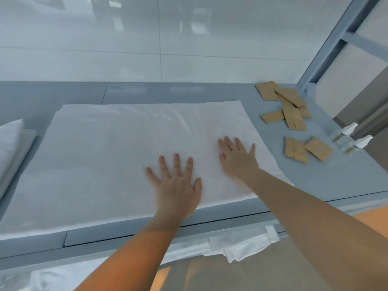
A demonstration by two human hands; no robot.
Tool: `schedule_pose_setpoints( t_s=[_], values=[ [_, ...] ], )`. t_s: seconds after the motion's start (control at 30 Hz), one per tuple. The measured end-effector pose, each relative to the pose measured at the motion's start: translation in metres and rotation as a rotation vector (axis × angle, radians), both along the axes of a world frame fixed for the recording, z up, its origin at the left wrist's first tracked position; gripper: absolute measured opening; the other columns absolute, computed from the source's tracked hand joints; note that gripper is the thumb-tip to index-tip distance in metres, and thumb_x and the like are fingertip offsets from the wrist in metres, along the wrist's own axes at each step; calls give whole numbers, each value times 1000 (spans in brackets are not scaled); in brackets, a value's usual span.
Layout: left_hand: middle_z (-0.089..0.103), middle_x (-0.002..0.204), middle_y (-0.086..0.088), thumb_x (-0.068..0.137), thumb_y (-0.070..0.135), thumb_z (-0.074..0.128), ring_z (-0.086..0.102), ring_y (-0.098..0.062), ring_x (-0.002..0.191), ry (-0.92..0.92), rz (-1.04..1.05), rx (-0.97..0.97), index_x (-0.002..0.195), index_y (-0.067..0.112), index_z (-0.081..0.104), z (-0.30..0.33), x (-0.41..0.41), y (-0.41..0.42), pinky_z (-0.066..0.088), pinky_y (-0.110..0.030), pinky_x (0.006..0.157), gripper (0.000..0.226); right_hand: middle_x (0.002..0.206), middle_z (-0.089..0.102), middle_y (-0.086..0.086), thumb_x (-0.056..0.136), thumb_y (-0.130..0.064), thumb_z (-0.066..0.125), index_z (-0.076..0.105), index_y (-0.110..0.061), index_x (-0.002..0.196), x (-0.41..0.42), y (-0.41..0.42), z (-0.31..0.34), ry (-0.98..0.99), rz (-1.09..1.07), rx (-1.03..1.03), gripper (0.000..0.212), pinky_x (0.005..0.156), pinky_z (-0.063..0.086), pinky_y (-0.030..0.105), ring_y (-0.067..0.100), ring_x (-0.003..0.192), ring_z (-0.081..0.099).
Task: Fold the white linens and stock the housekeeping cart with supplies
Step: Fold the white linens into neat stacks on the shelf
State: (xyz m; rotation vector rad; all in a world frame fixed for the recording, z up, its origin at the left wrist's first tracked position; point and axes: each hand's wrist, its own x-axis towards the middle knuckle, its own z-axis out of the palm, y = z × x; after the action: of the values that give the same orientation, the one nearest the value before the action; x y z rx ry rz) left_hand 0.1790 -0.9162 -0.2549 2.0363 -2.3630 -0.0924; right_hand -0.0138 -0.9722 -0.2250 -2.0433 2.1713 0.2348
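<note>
From the head camera we see a white sheet (134,156) spread flat on the grey cart top (327,181), filling most of it. Our left hand (176,183) and right hand (237,158) both lie on it palm down, fingers straight and spread, gripping nothing. The cloth looks thin, soft and light (it will likely slide and wrinkle on the smooth top), so we judge it best lifted by pinching the two near corners or the right edge, then laying it over. A folded white stack (10,148) sits at the far left. Well to the right lie brown packets (294,116) and two small bottles (346,137). More white cloth (241,246) shows on the shelf below.
</note>
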Motion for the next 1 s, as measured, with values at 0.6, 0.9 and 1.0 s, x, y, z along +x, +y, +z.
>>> schedule_pose_setpoints(
  t_s=[0.6, 0.9, 1.0],
  values=[
    [-12, 160, -1, 72, 82, -9, -13, -35, 145, -34, 148, 33, 140, 54, -19, -1, 104, -86, -2, -73, 103, 75, 160, 1, -12, 100, -51, 17, 8, -44, 149, 41, -54, -18, -120, 80, -172, 51, 111, -1, 65, 20, 148, -2],
    [-11, 160, 3, 71, 81, -13, -13, -30, 146, -11, 173, -18, 138, 56, -22, -9, 108, -86, -3, -69, 107, 72, 159, -6, -15, 93, -67, 12, 2, -46, 149, 29, -129, -17, -84, 110, -83, 60, 117, -4, 52, 14, 147, -5],
    [-12, 160, 3, 72, 80, -11, -13, -30, 146, -22, 168, -6, 139, 55, -21, -7, 107, -85, -2, -69, 107, 73, 160, -6, -10, 91, -69, 11, 2, -44, 150, -39, -135, -12, -110, -204, -42, 65, 116, 2, 55, 20, 148, -3]
  ],
)
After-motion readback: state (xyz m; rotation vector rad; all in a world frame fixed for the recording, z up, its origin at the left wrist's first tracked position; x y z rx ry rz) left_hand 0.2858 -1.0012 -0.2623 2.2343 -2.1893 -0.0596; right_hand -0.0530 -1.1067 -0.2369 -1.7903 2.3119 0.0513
